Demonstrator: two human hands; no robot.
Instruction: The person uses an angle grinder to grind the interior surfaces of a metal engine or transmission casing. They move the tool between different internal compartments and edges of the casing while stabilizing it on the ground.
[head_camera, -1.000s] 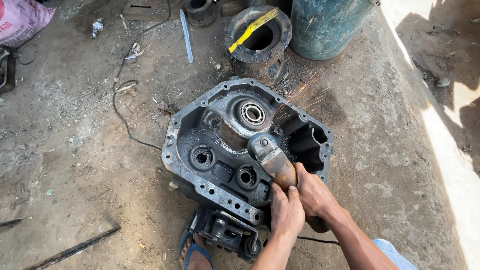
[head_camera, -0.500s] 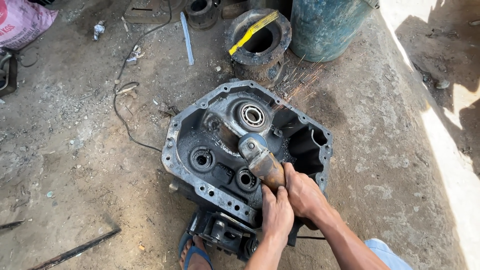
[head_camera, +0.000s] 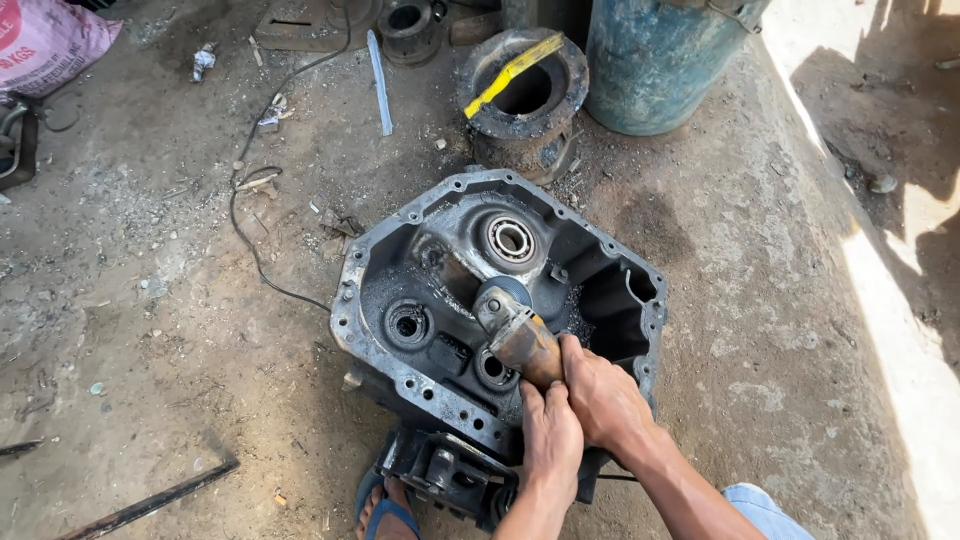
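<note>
Both hands, left hand & right hand, grip angle grinder; axis up-left into gear housing.

both hands crowd the near rim of the gearbox housing, with the angle grinder filling the middle of its cavity. open ground lies left and right; beyond stand a ring casting and blue drum. a black cable trails left.

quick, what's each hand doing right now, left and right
Left hand: closed around the rear of the angle grinder.
Right hand: closed on the same grinder body, just beside the left.
</note>
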